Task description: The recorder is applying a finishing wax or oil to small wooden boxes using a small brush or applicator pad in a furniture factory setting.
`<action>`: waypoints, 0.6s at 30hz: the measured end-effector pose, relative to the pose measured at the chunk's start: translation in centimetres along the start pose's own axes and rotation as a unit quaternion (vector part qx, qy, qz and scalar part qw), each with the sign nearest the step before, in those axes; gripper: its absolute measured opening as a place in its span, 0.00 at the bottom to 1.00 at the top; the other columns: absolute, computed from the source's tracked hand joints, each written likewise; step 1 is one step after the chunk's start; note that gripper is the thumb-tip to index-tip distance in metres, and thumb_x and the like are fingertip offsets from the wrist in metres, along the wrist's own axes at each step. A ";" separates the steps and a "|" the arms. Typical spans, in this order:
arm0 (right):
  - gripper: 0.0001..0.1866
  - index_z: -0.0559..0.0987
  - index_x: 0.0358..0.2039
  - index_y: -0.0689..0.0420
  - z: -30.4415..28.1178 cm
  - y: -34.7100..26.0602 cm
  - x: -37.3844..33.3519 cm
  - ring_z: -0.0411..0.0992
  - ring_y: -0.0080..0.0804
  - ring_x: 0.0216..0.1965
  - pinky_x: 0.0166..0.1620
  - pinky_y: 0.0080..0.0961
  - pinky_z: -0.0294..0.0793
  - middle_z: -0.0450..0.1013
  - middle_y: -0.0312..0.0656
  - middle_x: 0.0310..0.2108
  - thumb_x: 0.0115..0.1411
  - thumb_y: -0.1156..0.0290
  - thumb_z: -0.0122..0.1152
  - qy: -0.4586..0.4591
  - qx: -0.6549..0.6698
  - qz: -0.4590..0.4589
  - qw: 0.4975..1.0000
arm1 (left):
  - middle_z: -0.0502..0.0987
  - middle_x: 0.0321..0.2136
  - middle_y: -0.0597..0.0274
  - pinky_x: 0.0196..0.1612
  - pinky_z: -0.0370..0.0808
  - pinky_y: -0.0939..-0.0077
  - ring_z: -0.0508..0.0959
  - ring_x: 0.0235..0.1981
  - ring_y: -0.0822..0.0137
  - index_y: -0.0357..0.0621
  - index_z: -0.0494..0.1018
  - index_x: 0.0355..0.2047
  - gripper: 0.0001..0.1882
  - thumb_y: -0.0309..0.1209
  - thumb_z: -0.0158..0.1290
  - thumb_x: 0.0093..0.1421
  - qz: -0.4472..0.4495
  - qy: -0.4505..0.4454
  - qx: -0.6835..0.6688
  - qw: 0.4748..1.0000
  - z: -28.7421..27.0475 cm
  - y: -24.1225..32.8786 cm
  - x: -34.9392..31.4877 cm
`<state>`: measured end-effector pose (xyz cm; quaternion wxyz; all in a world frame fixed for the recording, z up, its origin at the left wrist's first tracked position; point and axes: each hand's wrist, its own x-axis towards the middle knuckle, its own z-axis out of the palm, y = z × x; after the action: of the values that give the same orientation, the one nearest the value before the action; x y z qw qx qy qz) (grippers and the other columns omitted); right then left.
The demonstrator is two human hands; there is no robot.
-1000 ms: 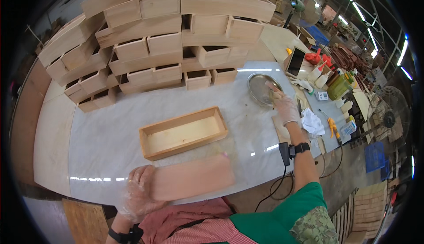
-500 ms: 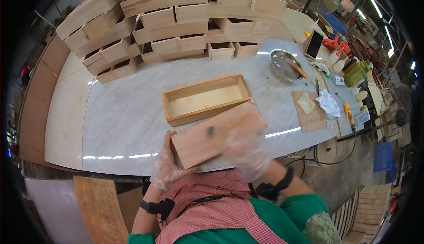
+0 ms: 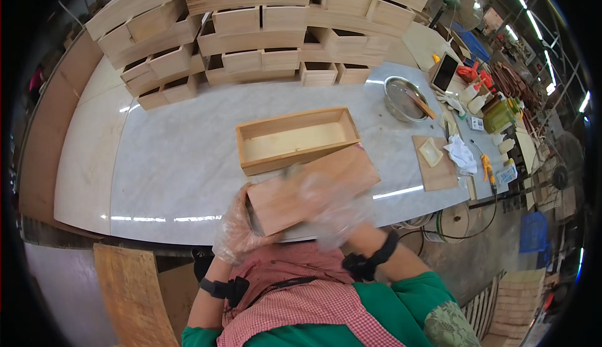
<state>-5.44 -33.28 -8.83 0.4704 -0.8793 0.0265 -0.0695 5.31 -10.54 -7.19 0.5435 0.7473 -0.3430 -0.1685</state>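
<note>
Pale-brown, rectangular wooden piece (image 3: 345, 167) before you, just below frame centre
Your left hand (image 3: 237, 229) grips its left end; your blurred right hand (image 3: 329, 208) is over it, whether holding anything I cannot tell.

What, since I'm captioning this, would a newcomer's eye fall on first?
Probably the stacked pale drawer units along the far side of the table. Next, the open wooden box mid-table. Nearer, the left hand holds a wooden piece by its left end, the right hand blurred over it.
</note>
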 end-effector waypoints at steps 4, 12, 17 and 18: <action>0.21 0.67 0.54 0.61 0.0 -6.8 2.0 0.72 0.33 0.42 0.42 0.28 0.74 0.71 0.45 0.39 0.63 0.64 0.48 -0.111 -0.302 -0.152 0.934 | 0.69 0.50 0.47 0.56 0.69 0.65 0.71 0.52 0.53 0.36 0.55 0.60 0.58 0.48 0.72 0.33 -0.039 0.025 -0.160 0.986 0.4 1.0 -0.9; 0.18 0.69 0.52 0.60 -1.0 -6.6 2.1 0.72 0.35 0.26 0.25 0.34 0.73 0.69 0.46 0.24 0.62 0.69 0.46 0.078 -0.195 -0.305 0.929 | 0.69 0.50 0.45 0.59 0.66 0.63 0.70 0.53 0.50 0.35 0.58 0.59 0.55 0.49 0.71 0.34 -0.002 0.007 0.075 0.997 -0.7 2.5 -0.8; 0.14 0.69 0.47 0.58 1.1 -8.5 0.2 0.65 0.35 0.16 0.17 0.30 0.66 0.63 0.41 0.18 0.61 0.71 0.47 -0.059 -0.343 -0.265 0.899 | 0.69 0.50 0.47 0.58 0.67 0.62 0.70 0.53 0.50 0.36 0.58 0.59 0.54 0.48 0.71 0.35 0.008 0.030 0.014 0.999 -0.8 1.5 -1.3; 0.13 0.69 0.46 0.58 0.4 -6.9 -0.3 0.63 0.34 0.13 0.15 0.29 0.65 0.62 0.39 0.17 0.60 0.71 0.47 -0.080 -0.376 -0.260 0.886 | 0.69 0.50 0.48 0.58 0.67 0.63 0.70 0.53 0.51 0.36 0.58 0.59 0.54 0.47 0.71 0.36 0.008 0.023 0.033 0.999 -1.0 2.2 -1.1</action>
<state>-5.79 -29.10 -3.36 0.0703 -0.9682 -0.2166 -0.1040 4.43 -9.50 -4.91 0.5276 0.7656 -0.3423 -0.1355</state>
